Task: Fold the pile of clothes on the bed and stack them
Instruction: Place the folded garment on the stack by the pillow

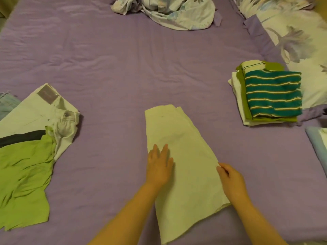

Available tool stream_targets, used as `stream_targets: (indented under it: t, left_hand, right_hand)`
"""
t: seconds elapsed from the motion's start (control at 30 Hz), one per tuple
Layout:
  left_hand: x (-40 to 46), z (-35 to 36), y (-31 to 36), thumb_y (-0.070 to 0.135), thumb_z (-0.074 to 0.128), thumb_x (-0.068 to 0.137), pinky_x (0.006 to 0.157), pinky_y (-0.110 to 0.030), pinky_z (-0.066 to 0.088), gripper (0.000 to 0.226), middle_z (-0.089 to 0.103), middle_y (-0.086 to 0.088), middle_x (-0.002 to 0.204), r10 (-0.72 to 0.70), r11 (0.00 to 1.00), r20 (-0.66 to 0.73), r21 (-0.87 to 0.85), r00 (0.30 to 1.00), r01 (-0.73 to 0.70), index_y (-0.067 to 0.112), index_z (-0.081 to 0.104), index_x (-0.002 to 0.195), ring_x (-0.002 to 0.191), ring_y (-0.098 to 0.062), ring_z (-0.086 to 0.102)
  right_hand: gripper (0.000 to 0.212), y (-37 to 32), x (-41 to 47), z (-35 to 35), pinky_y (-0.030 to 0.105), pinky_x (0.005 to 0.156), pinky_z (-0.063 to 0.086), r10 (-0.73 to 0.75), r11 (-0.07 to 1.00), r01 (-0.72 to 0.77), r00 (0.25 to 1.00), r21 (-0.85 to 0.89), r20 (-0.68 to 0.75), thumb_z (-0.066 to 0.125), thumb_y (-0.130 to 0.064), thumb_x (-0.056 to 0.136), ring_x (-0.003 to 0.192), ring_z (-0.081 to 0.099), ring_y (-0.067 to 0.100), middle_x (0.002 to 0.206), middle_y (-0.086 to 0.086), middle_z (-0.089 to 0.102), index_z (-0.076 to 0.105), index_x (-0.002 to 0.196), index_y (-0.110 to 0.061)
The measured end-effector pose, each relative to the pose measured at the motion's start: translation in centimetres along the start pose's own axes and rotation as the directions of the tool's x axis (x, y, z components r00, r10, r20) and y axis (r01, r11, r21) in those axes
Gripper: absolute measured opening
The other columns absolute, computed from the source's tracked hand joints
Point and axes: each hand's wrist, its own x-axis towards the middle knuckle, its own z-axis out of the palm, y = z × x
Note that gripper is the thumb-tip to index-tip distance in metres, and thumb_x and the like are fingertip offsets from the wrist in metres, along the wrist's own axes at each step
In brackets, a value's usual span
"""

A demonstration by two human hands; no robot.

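Note:
A pale cream garment lies folded lengthwise in the middle of the purple bed sheet. My left hand rests flat on its left side, fingers straight. My right hand pinches the garment's right edge with fingertips. At the left lies the unfolded pile: a lime green top, a dark garment and white jeans. At the right stands the folded stack, a teal striped top uppermost over green and white pieces.
A crumpled floral duvet lies at the far end of the bed, and a floral pillow at the far right. A light blue fabric shows at the right edge, and a pale blue cloth at the left edge.

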Motion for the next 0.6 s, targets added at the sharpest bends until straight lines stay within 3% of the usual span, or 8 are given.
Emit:
stream_targets:
  t: [0.17, 0.23, 0.37, 0.6]
  left_hand:
    - [0.1, 3.9, 0.3, 0.037, 0.037, 0.100, 0.118, -0.046, 0.011, 0.062, -0.012, -0.012, 0.159, -0.077, 0.947, 0.036, 0.315, 0.996, 0.061, 0.028, 0.005, 0.153, 0.146, -0.034, -0.007]
    - [0.0, 4.3, -0.1, 0.038, 0.040, 0.099, 0.118, -0.047, 0.011, 0.066, -0.013, -0.013, 0.159, -0.145, 0.951, -0.037, 0.272, 0.989, 0.149, 0.027, 0.003, 0.153, 0.146, -0.035, -0.006]
    - [0.4, 4.1, -1.1, 0.040, 0.044, 0.098, 0.115, -0.045, 0.016, 0.073, -0.009, -0.013, 0.159, -0.329, 0.944, -0.052, -0.015, 0.943, 0.328, 0.023, 0.000, 0.153, 0.145, -0.034, 0.003]
    - [1.1, 4.8, -0.4, 0.045, 0.041, 0.098, 0.116, -0.050, 0.017, 0.073, -0.013, -0.012, 0.159, -0.248, 0.960, -0.032, 0.128, 0.968, 0.250, 0.027, -0.004, 0.152, 0.146, -0.034, 0.001]
  right_hand:
    - [0.028, 4.2, 2.1, 0.1, 0.024, 0.075, 0.038, 0.057, 0.984, -0.058, 0.998, -0.171, -0.011, 0.048, -0.015, 0.098, 0.096, 0.059, 0.024, 0.116, 0.011, 0.066, 0.062, 0.121, -0.007]
    - [0.028, 4.7, 2.7, 0.4, 0.026, 0.074, 0.039, 0.082, 0.979, -0.081, 0.997, -0.188, -0.002, 0.047, -0.017, 0.099, 0.096, 0.059, 0.026, 0.115, 0.012, 0.066, 0.061, 0.121, -0.007]
    - [0.028, 5.3, 3.1, 0.7, 0.032, 0.073, 0.045, 0.066, 0.970, -0.062, 0.998, -0.237, 0.007, 0.042, -0.021, 0.101, 0.090, 0.059, 0.026, 0.104, 0.011, 0.066, 0.060, 0.119, -0.009]
    - [0.028, 6.2, 3.2, 0.2, 0.036, 0.072, 0.047, 0.032, 0.967, -0.052, 0.996, -0.250, -0.082, 0.040, -0.017, 0.101, 0.083, 0.057, 0.028, 0.100, 0.016, 0.065, 0.059, 0.116, -0.004]
